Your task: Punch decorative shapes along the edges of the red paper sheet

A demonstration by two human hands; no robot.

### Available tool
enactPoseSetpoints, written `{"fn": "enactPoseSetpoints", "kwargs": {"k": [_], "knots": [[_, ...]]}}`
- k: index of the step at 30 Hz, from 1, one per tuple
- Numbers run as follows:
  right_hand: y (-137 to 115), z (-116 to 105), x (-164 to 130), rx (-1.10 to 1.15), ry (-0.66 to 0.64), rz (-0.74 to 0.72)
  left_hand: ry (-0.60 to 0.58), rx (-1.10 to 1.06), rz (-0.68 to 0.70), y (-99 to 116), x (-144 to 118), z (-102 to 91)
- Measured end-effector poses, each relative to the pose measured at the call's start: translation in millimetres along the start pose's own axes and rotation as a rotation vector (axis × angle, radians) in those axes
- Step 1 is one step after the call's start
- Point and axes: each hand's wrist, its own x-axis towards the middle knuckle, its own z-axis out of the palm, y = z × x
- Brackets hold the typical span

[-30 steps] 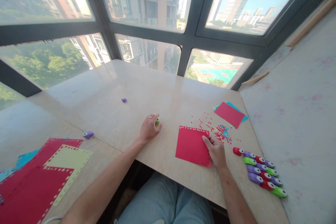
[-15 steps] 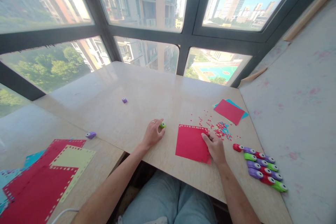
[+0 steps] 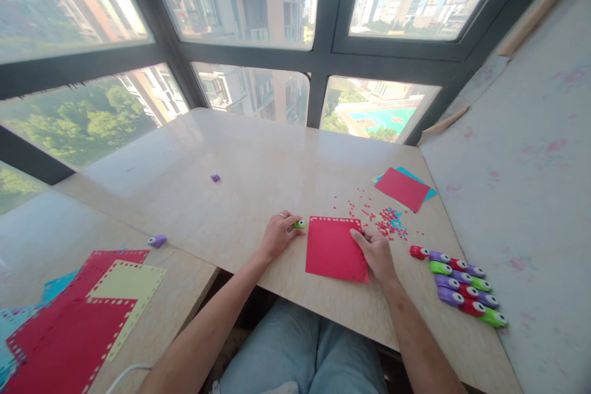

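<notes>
A red paper square [image 3: 333, 248] with punched holes along its top and right edges lies flat on the beige table [image 3: 258, 166]. My right hand [image 3: 375, 252] presses on the sheet's right edge, fingers curled over it. My left hand [image 3: 278, 235] grips a small green paper punch [image 3: 299, 224], which sits on the table just left of the sheet's top left corner. Red and blue paper bits [image 3: 386, 225] are scattered beyond the sheet's upper right corner.
Several red, purple and green punches [image 3: 462, 286] lie in rows at the right. Red and blue sheets [image 3: 402, 188] are stacked farther back. Two purple punches [image 3: 157, 240] [image 3: 215, 176] lie at the left. A pile of punched sheets [image 3: 78, 314] covers the near left table. Windows stand behind.
My left hand has slid the green punch rightward up to the red sheet's top left corner. My right hand stays on the sheet's right edge.
</notes>
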Motion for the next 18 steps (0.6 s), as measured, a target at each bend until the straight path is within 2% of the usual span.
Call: {"fn": "enactPoseSetpoints", "kwargs": {"k": [8,18], "knots": [[-6,0,-2,0.063,-0.069,0.085,-0.017,-0.031,-0.043,1,7,3.7],[-13,-3,-4,0.067,-0.034,0.088,0.023,-0.185,-0.110,-4,6,5.3]]}}
